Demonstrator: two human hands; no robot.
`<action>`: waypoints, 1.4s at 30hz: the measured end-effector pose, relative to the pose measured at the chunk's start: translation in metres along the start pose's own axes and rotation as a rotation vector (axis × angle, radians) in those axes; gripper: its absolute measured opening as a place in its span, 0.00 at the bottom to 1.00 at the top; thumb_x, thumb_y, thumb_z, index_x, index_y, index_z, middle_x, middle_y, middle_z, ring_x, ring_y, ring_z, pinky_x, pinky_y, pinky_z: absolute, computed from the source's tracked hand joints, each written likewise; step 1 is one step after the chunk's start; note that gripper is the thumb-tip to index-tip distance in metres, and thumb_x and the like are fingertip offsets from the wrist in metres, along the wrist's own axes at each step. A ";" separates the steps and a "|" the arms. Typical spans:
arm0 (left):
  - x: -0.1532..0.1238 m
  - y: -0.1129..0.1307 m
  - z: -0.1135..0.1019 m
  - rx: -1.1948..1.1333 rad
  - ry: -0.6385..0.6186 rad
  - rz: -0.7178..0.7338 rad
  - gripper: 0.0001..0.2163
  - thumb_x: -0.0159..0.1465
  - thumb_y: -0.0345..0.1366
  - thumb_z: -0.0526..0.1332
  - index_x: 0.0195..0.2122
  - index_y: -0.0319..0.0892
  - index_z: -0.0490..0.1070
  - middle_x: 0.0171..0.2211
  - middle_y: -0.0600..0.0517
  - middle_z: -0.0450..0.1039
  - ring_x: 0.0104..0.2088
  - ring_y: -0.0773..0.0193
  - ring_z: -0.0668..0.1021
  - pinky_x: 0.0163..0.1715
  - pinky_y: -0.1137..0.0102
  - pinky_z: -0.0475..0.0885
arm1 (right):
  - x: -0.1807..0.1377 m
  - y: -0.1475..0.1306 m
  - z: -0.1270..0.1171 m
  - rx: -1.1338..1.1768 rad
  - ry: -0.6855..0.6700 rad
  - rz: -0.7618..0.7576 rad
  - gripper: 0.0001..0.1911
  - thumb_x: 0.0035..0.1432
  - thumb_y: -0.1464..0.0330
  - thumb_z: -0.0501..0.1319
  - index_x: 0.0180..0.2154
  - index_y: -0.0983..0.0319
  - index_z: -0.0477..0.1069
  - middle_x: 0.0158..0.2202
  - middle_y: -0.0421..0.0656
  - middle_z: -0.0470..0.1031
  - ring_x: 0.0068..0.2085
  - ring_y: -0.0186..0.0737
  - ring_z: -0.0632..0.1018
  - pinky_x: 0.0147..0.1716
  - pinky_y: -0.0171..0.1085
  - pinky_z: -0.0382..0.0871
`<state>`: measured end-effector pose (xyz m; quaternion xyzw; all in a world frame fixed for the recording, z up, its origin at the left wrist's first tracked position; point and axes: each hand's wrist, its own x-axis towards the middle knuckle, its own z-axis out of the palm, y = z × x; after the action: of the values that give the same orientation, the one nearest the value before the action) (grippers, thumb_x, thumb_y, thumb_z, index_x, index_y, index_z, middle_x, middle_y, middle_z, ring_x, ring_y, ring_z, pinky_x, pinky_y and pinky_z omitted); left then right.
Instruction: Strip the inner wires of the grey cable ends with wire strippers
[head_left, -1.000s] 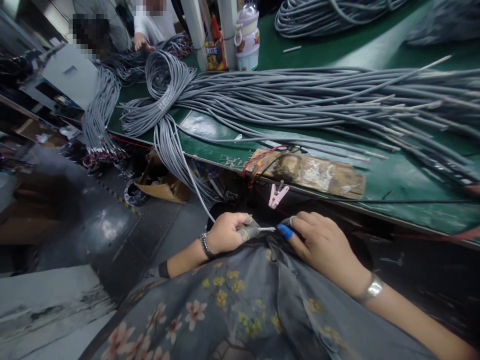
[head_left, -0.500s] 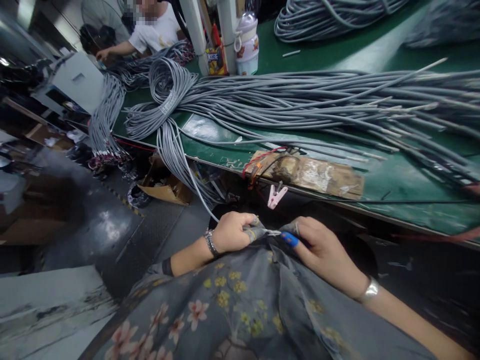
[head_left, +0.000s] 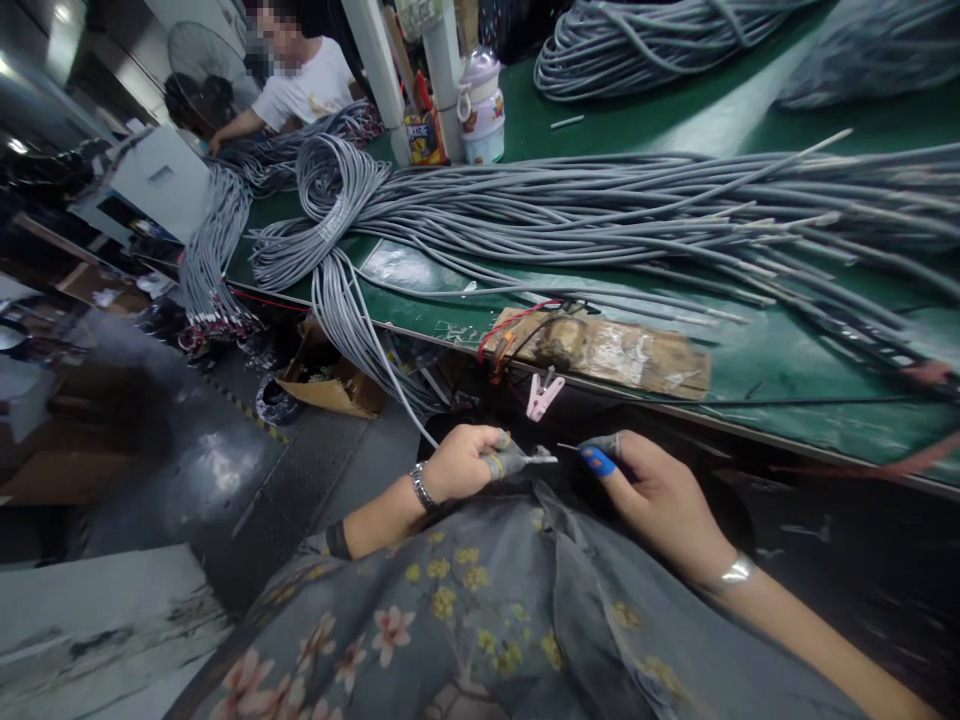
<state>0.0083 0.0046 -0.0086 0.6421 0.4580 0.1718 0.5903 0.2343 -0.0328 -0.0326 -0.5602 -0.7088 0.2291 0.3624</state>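
Observation:
My left hand (head_left: 469, 462) pinches a grey cable (head_left: 409, 408) close to its end, above my lap. A pale, stripped-looking tip sticks out past my taped fingertips. The cable runs back up to the hanging part of a grey bundle (head_left: 337, 300). To the right, my right hand (head_left: 656, 490) is closed, with blue wrapping on the thumb and grey wrapping on a finger. A thin, light strand pokes out from its pinch toward the cable tip, with a small gap between them. What the strand is, I cannot make out.
Grey cables (head_left: 562, 210) lie along the green table (head_left: 420, 318). At its front edge are a wooden board (head_left: 652, 355) and a pink clip (head_left: 543, 397). A bottle (head_left: 481, 110) stands behind. A person in a white shirt (head_left: 311, 85) is at the far left. A cardboard box (head_left: 337, 385) sits below.
My right hand has moved right, away from the cable tip, with a thin strand now showing in its pinch. My left hand stays almost in place on the cable.

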 end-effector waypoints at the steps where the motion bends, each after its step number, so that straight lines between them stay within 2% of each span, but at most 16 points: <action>1: 0.001 -0.001 -0.001 -0.053 0.015 -0.012 0.13 0.55 0.42 0.65 0.28 0.34 0.72 0.24 0.52 0.72 0.25 0.70 0.70 0.28 0.76 0.66 | 0.000 -0.004 -0.004 -0.051 0.001 -0.073 0.16 0.63 0.60 0.51 0.27 0.59 0.69 0.25 0.43 0.71 0.27 0.40 0.72 0.28 0.38 0.65; 4: 0.003 -0.001 -0.002 -0.121 0.039 -0.031 0.14 0.53 0.43 0.67 0.27 0.34 0.71 0.23 0.53 0.70 0.24 0.71 0.69 0.27 0.76 0.65 | 0.002 -0.013 -0.013 -0.275 0.042 -0.250 0.18 0.64 0.61 0.50 0.24 0.59 0.68 0.26 0.45 0.71 0.27 0.40 0.69 0.27 0.38 0.59; 8: 0.002 -0.002 0.001 -0.079 0.068 -0.020 0.13 0.53 0.41 0.66 0.27 0.34 0.71 0.21 0.55 0.67 0.22 0.73 0.65 0.25 0.76 0.63 | 0.006 -0.017 -0.014 -0.468 0.052 -0.365 0.21 0.65 0.64 0.48 0.22 0.61 0.68 0.25 0.45 0.69 0.26 0.40 0.65 0.27 0.38 0.54; 11: 0.001 -0.003 0.002 -0.019 0.070 -0.008 0.12 0.54 0.41 0.65 0.25 0.35 0.70 0.19 0.56 0.65 0.21 0.73 0.64 0.25 0.76 0.63 | 0.006 -0.015 -0.010 -0.482 0.054 -0.424 0.20 0.65 0.65 0.48 0.24 0.62 0.69 0.24 0.45 0.68 0.26 0.40 0.64 0.27 0.38 0.54; 16: -0.001 -0.002 0.003 -0.006 0.041 -0.023 0.13 0.55 0.42 0.65 0.28 0.33 0.73 0.23 0.52 0.71 0.23 0.71 0.69 0.27 0.76 0.67 | 0.006 -0.013 -0.006 -0.404 -0.018 -0.409 0.18 0.65 0.64 0.50 0.27 0.62 0.71 0.26 0.45 0.71 0.28 0.40 0.66 0.28 0.37 0.56; 20: -0.002 -0.001 0.003 0.021 0.031 -0.015 0.13 0.56 0.41 0.64 0.31 0.33 0.74 0.25 0.50 0.73 0.24 0.70 0.71 0.28 0.76 0.68 | 0.007 -0.013 -0.004 -0.217 -0.076 -0.284 0.19 0.64 0.61 0.50 0.26 0.61 0.70 0.25 0.45 0.70 0.27 0.39 0.67 0.28 0.38 0.59; 22: -0.002 0.001 0.003 0.032 0.030 0.011 0.12 0.56 0.40 0.64 0.31 0.33 0.74 0.26 0.50 0.74 0.25 0.69 0.71 0.29 0.75 0.68 | 0.007 -0.013 0.000 -0.003 -0.127 -0.150 0.20 0.64 0.58 0.50 0.25 0.60 0.69 0.24 0.44 0.70 0.27 0.39 0.69 0.28 0.38 0.62; 26: 0.001 0.006 0.004 0.081 0.029 0.045 0.12 0.57 0.40 0.64 0.31 0.34 0.75 0.27 0.49 0.75 0.27 0.68 0.72 0.30 0.76 0.69 | 0.003 -0.010 0.014 0.427 -0.275 0.223 0.26 0.57 0.45 0.52 0.24 0.60 0.69 0.24 0.43 0.72 0.26 0.39 0.71 0.27 0.38 0.67; 28: 0.001 0.008 0.003 0.134 0.026 0.049 0.10 0.57 0.39 0.63 0.30 0.34 0.75 0.26 0.50 0.74 0.26 0.69 0.71 0.28 0.77 0.68 | 0.001 -0.010 0.020 0.530 -0.327 0.340 0.30 0.54 0.41 0.52 0.24 0.60 0.69 0.23 0.43 0.72 0.25 0.39 0.71 0.26 0.38 0.68; 29: 0.002 0.009 0.003 0.162 0.024 0.046 0.10 0.57 0.38 0.63 0.30 0.34 0.75 0.25 0.51 0.74 0.26 0.70 0.71 0.28 0.77 0.68 | 0.000 -0.010 0.020 0.537 -0.330 0.345 0.30 0.54 0.41 0.52 0.24 0.60 0.69 0.23 0.43 0.72 0.25 0.39 0.70 0.26 0.38 0.67; 31: 0.003 0.010 0.002 0.197 0.028 0.037 0.08 0.56 0.36 0.63 0.28 0.34 0.75 0.24 0.52 0.73 0.26 0.70 0.70 0.28 0.78 0.67 | 0.001 -0.011 0.016 0.446 -0.273 0.221 0.28 0.58 0.45 0.51 0.24 0.60 0.69 0.23 0.43 0.72 0.25 0.39 0.71 0.26 0.38 0.67; 35: 0.007 0.007 0.002 0.098 0.021 0.016 0.07 0.55 0.35 0.63 0.27 0.34 0.74 0.25 0.51 0.73 0.26 0.69 0.71 0.28 0.77 0.68 | 0.004 -0.012 0.001 0.047 -0.059 -0.262 0.18 0.64 0.61 0.51 0.26 0.61 0.72 0.26 0.45 0.73 0.27 0.39 0.71 0.28 0.38 0.63; 37: 0.010 0.004 0.004 0.017 0.020 0.001 0.08 0.55 0.36 0.64 0.28 0.34 0.73 0.24 0.51 0.73 0.25 0.70 0.71 0.28 0.77 0.69 | 0.005 -0.010 -0.001 -0.092 0.026 -0.383 0.15 0.63 0.66 0.52 0.28 0.61 0.72 0.27 0.45 0.74 0.27 0.39 0.71 0.28 0.38 0.62; 39: 0.012 0.001 0.007 -0.043 0.023 -0.013 0.10 0.55 0.38 0.65 0.28 0.34 0.73 0.24 0.52 0.72 0.24 0.70 0.71 0.28 0.76 0.69 | 0.003 -0.007 0.003 -0.148 0.084 -0.357 0.14 0.63 0.67 0.52 0.28 0.61 0.72 0.27 0.45 0.74 0.27 0.39 0.71 0.28 0.38 0.63; 42: 0.013 -0.002 0.009 -0.061 0.008 -0.008 0.11 0.55 0.39 0.65 0.29 0.34 0.73 0.24 0.52 0.72 0.25 0.70 0.71 0.28 0.76 0.68 | 0.000 -0.003 0.014 -0.076 0.053 -0.139 0.13 0.62 0.65 0.52 0.29 0.60 0.71 0.26 0.44 0.73 0.28 0.40 0.73 0.27 0.37 0.66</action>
<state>0.0215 0.0091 -0.0171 0.6213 0.4574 0.1861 0.6084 0.2215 -0.0325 -0.0394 -0.5290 -0.7443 0.1616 0.3743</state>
